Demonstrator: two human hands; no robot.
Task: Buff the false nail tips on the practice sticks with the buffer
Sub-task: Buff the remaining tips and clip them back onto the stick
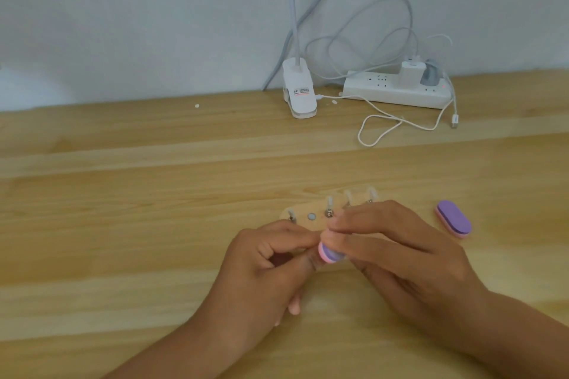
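Buffer [328,252] end-on, tip toward left hand [264,268]

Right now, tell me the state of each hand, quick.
Left hand: fingers curled in a pinch; what it pinches is hidden.
Right hand: holds the pink and purple buffer.

Buffer [328,253] mostly covered by right hand [409,252], near half of stick holder [311,209] hidden — lamp neck [294,9] cut off above.

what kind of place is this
Probably a home desk set up for nail practice: wooden table against a plain wall, a power strip, and a stand of practice sticks.
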